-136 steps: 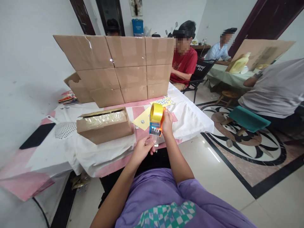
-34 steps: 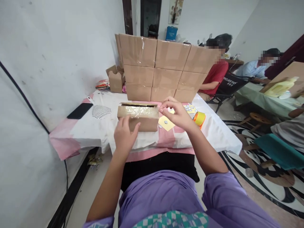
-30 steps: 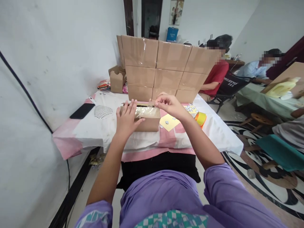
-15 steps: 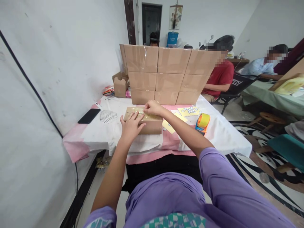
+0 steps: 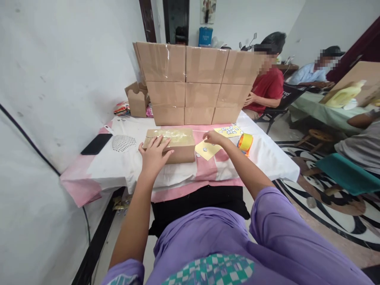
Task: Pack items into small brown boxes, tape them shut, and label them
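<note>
Withdrawn rightward, right hand (image 5: pixel 213 137) hovers spread over table (image 5: pixel 267 158); left hand (image 5: pixel 154 152) flat on carton (image 5: pixel 181 144).

A single camera sits on the person's head and looks forward and steeply down, so the purple shirt (image 5: pixel 208 241) and both forearms fill the lower part of the view at close range. The table (image 5: pixel 267 158) lies in the middle distance, the wall of stacked boxes (image 5: pixel 192 81) stands behind it, and the wide lens also takes in the white wall (image 5: pixel 59 71) on the left and the patterned floor (image 5: pixel 341 213) on the right
</note>
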Motion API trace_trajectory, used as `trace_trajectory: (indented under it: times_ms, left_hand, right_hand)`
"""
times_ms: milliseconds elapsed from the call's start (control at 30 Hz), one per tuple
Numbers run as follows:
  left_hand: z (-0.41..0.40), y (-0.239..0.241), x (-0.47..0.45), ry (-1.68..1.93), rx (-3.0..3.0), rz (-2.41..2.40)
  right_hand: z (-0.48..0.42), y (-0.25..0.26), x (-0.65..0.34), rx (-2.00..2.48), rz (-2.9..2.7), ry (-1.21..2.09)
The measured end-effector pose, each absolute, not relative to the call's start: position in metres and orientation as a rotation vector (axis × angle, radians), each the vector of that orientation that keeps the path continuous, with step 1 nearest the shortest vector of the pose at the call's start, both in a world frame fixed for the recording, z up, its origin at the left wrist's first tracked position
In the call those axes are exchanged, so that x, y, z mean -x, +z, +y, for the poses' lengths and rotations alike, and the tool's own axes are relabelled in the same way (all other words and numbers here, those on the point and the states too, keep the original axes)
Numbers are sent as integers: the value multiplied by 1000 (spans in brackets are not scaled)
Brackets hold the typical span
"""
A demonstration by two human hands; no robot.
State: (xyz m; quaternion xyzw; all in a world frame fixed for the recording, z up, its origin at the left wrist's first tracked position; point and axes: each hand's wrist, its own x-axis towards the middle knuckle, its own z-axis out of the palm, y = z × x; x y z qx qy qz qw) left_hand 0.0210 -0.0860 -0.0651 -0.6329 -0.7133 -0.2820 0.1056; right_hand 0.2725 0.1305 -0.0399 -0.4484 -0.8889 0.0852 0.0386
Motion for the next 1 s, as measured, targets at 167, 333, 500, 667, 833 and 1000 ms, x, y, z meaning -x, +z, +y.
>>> trace_trajectory:
  times_ms: [167,333,500,667,833,1000]
  left_hand:
    - [-87,-68,-20,-835,1863,-2091]
    - [-87,-70,-21,-839,1852,-2091]
    - [-86,-71,-21,-798,1830,-2098]
    - [-85,-69,-22,-752,1816,-2120]
    - [-84,-70,-25,-731,1774,-2121]
    - [-85,-73,-29,-736,1741,-2108]
  right_hand:
    - [116,-84,-307,1177,-2850,295]
    - [104,-102,-307,1160,-2825,221]
    - [103,-109,-304,1264,-2730,169]
    - [103,-113,-305,1248,-2694,215]
    - [100,-122,-304,1259,-2595,293]
    - [99,-125,-306,1292,-2359,396]
